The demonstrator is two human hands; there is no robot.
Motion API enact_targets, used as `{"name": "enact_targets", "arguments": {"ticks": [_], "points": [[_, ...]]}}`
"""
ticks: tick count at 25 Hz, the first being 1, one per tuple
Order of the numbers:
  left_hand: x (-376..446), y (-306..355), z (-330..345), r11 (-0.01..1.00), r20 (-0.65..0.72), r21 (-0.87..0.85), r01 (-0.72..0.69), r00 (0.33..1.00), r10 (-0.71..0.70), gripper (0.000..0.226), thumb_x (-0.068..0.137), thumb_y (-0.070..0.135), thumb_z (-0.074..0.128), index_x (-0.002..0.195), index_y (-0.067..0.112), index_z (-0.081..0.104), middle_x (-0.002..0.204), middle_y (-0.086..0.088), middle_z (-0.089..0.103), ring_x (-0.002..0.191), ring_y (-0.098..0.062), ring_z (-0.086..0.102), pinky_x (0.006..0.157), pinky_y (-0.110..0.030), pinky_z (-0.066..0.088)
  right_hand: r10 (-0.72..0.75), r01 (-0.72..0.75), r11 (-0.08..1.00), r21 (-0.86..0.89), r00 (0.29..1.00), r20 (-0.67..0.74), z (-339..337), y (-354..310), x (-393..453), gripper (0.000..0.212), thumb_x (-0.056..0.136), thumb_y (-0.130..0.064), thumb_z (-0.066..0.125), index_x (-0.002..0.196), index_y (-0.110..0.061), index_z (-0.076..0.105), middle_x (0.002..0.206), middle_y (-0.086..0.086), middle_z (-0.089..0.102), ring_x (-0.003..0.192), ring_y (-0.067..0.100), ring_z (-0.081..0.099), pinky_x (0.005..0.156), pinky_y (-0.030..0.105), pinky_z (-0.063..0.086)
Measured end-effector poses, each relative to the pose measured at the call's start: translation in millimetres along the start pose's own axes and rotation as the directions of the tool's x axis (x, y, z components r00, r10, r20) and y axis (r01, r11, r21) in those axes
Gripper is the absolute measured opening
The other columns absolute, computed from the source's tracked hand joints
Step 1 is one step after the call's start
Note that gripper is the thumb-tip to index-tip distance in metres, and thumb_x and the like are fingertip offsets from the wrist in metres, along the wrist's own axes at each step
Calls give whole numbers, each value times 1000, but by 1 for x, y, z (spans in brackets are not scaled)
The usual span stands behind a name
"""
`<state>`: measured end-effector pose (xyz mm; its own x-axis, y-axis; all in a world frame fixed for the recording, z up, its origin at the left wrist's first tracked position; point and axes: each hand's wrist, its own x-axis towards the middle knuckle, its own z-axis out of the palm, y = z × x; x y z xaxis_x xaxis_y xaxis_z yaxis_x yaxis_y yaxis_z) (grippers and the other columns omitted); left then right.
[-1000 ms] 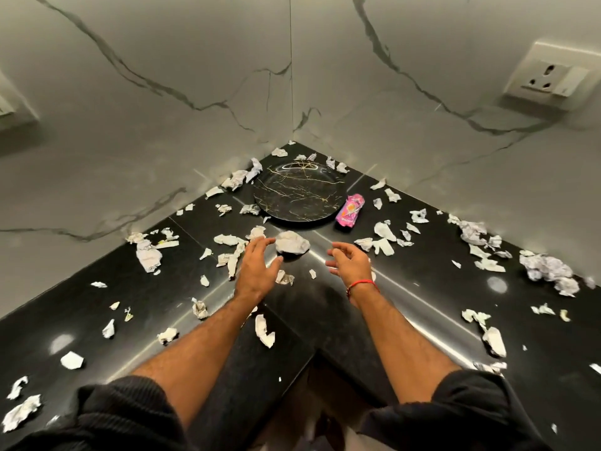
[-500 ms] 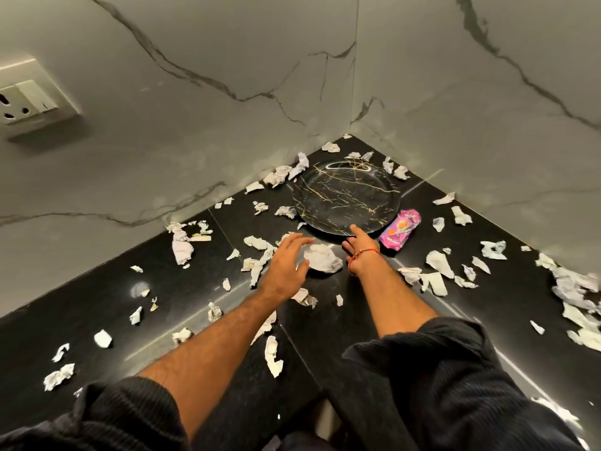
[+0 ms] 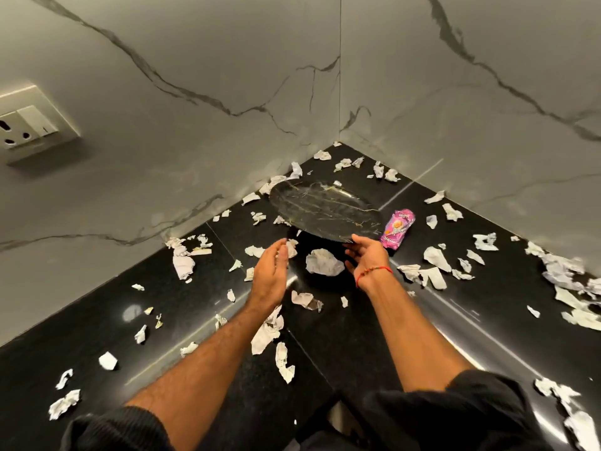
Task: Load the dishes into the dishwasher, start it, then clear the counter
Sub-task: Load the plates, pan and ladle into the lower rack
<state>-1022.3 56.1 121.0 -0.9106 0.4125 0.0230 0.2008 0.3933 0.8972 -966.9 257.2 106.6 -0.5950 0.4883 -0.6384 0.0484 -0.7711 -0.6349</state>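
Black marbled plate [image 3: 322,208] tilts up, near edge gripped by right hand [image 3: 367,255].

Between the left hand [image 3: 271,275] and right hand [image 3: 367,255] lies a crumpled paper wad [image 3: 323,262]. The tilted plate [image 3: 325,209] blocks the corner beyond; a pink wrapper [image 3: 397,227] sits just right.

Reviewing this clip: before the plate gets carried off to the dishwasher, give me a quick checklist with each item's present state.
1. Right hand grips the plate by its near edge: ok.
2. Plate lifted and tilted, near edge off the counter: ok.
3. Plate face free of scraps: ok.
4. Left hand supporting the plate: not ok, open and apart from it.
5. Pink wrapper apart from the plate: ok.
6. Far edge clear of the counter: cannot tell.
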Motion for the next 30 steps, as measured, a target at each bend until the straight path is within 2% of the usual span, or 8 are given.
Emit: {"name": "enact_targets", "arguments": {"ticks": [4,7,10,12,18,20,25,30], "points": [[5,9,-15,765,128,-536,357,930,-345,102,68,99,38,145,31,49,141,-2,59,129,-26,57,103,-48,49,-39,36,997,74,999,37,-31,16,-62,2,76,-9,64,75,-9,63,61,1,61,56,16,55,57,27,45],[-5,23,-15,589,222,-706,393,913,-343,78,79,74,63,136,22,56,127,-8,68,111,-28,68,87,-47,57,-75,75,997,18,997,4,-55,26,-111,8,80,-8,63,72,-9,64,56,0,60,54,15,56,60,27,47],[-17,36,-3,644,205,-654,397,912,-355,48,74,28,62,120,14,57,106,-11,67,89,-28,67,69,-43,57,-199,199,980,-16,979,-44,-82,39,-155,7,86,-16,66,80,-11,66,62,3,66,57,17,61,62,31,49],[-35,51,2,640,303,-609,469,883,-359,67,56,32,65,118,8,60,102,-13,66,91,-30,65,70,-42,55,-306,301,951,-68,949,-79,-100,44,-183,21,93,-31,61,90,-11,68,71,8,71,56,19,63,60,30,50],[-114,74,23,572,599,-436,695,699,-392,16,82,17,46,70,13,56,67,-7,62,56,-23,62,62,-28,53,-495,533,846,28,803,-333,-182,71,-269,48,92,-50,59,132,-24,56,121,3,69,100,23,71,81,43,59],[-146,69,30,564,684,-349,748,615,-392,16,81,17,45,71,11,56,68,-9,61,56,-24,63,58,-26,54,-530,590,805,67,765,-366,-208,84,-299,60,87,-48,66,137,-17,54,133,13,61,117,31,62,100,49,50],[-205,74,51,654,857,-125,746,414,-308,23,79,18,44,93,7,58,93,-15,67,74,-28,67,65,-33,60,-423,576,800,170,741,-522,-261,127,-388,36,94,-41,55,111,-13,69,108,7,73,96,23,71,86,35,58],[-283,107,89,779,939,101,619,200,-280,39,73,18,48,108,6,60,88,-12,72,73,-25,69,63,-32,58,-355,650,740,173,596,-720,-335,183,-469,47,91,-41,60,130,-16,61,132,6,63,119,24,62,107,48,44]]}}
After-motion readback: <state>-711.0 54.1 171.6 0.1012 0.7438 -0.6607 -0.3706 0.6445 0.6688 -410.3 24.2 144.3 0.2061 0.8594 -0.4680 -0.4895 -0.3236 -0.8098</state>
